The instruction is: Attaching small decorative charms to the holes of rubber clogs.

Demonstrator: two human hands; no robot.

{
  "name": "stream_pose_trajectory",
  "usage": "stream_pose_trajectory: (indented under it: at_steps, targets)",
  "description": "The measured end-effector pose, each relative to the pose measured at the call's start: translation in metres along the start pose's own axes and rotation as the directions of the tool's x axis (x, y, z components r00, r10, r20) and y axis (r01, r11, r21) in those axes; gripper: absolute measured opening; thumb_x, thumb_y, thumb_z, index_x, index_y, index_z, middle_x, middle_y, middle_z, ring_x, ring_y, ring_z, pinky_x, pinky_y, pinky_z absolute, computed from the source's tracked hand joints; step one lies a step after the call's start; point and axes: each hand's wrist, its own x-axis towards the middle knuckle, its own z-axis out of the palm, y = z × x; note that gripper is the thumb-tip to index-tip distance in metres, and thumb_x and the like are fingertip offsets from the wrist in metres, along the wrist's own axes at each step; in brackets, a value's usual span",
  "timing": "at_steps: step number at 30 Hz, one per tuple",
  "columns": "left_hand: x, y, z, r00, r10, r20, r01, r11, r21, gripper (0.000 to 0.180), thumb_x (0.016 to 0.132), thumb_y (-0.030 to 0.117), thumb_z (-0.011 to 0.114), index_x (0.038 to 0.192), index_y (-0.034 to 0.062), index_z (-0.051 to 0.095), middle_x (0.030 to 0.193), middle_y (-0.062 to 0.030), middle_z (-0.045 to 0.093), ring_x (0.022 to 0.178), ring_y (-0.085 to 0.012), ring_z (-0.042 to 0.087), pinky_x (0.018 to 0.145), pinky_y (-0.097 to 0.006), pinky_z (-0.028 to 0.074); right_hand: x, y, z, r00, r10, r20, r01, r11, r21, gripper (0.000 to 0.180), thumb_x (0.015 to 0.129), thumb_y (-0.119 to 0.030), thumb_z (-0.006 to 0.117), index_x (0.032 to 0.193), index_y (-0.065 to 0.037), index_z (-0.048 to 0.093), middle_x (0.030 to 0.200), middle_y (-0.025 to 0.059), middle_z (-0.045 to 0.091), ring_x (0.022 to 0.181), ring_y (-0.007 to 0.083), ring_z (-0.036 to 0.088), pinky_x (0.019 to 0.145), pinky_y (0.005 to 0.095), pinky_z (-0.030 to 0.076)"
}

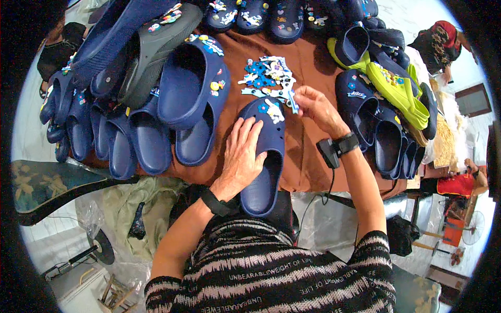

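Note:
A navy clog (261, 180) points away from me at the table's front edge, its heel over my lap. White and blue shoe charms (272, 112) are fixed on its toe. My left hand (241, 151) grips the clog's left side, fingers over the upper and thumb at the foot opening. Just right of the toe, my right hand (318, 108) pinches a small light-blue and white charm (294, 101) between thumb and fingers. Beyond the toe lies a pile of loose charms (270, 73), blue, white and multicoloured, with a long light-blue one (261, 93) nearest the clog.
Navy clogs (190, 88) are stacked at left, with a dark grey one (162, 52) among them. More clogs stand at the far edge and right, including a lime-green clog (396, 94). A brown cloth (308, 151) covers the table. Other people (459, 185) are at right.

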Motion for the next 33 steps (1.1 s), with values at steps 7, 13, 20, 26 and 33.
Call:
stream_pose_trajectory:
  at_steps: [7, 13, 20, 26, 33]
  targets:
    - [0.0, -0.001, 0.0, 1.0, 0.007, 0.012, -0.007, 1.0, -0.025, 0.073, 0.079, 0.011, 0.072, 0.145, 0.0025, 0.041, 0.15, -0.0193, 0.037, 0.143, -0.0413, 0.027, 0.119, -0.049, 0.025, -0.037, 0.014, 0.021, 0.983, -0.047, 0.177, 0.059, 0.996, -0.066, 0.014, 0.097, -0.019, 0.065, 0.101, -0.006, 0.067, 0.083, -0.0052, 0.061, 0.071, 0.0043, 0.053, 0.066, 0.0206, 0.045]
    - [0.0, -0.001, 0.001, 1.0, 0.01, 0.014, -0.01, 1.0, -0.015, 0.072, 0.08, 0.013, 0.071, 0.145, 0.0025, 0.041, 0.15, -0.0196, 0.037, 0.143, -0.0412, 0.027, 0.119, -0.049, 0.024, -0.038, 0.005, 0.038, 0.966, -0.15, 0.211, 0.201, 0.949, -0.244, 0.02, 0.096, -0.018, 0.065, 0.101, 0.001, 0.066, 0.087, 0.0002, 0.066, 0.086, 0.0122, 0.059, 0.077, 0.0307, 0.05]
    - [0.0, 0.0, 0.0, 1.0, 0.001, 0.015, -0.001, 1.0, -0.02, 0.071, 0.08, 0.011, 0.07, 0.144, 0.0024, 0.042, 0.15, -0.0198, 0.036, 0.143, -0.041, 0.027, 0.119, -0.049, 0.024, -0.034, 0.003, 0.039, 0.969, -0.184, 0.163, 0.245, 0.733, -0.634, 0.02, 0.093, -0.025, 0.066, 0.097, -0.006, 0.065, 0.09, 0.0163, 0.066, 0.083, 0.0303, 0.065, 0.074, 0.0406, 0.051]
    - [0.001, -0.001, 0.001, 1.0, 0.007, -0.003, -0.007, 0.999, -0.031, 0.07, 0.08, 0.011, 0.07, 0.144, 0.0022, 0.043, 0.149, -0.0198, 0.037, 0.143, -0.0416, 0.028, 0.119, -0.049, 0.024, -0.039, 0.007, 0.047, 0.956, -0.247, 0.158, 0.274, 0.562, -0.781, 0.021, 0.094, -0.029, 0.063, 0.095, -0.008, 0.064, 0.09, 0.0172, 0.065, 0.089, 0.0394, 0.064, 0.072, 0.0479, 0.05]
    - [0.002, 0.002, 0.0, 0.999, 0.035, -0.038, -0.038, 0.997, -0.061, 0.074, 0.079, 0.006, 0.069, 0.147, 0.0057, 0.04, 0.149, -0.0209, 0.037, 0.141, -0.0436, 0.029, 0.118, -0.05, 0.025, -0.043, 0.007, 0.052, 0.944, -0.315, 0.098, 0.271, 0.572, -0.774, 0.021, 0.094, -0.028, 0.063, 0.092, -0.007, 0.064, 0.088, 0.0192, 0.064, 0.084, 0.0405, 0.063, 0.07, 0.0473, 0.05]
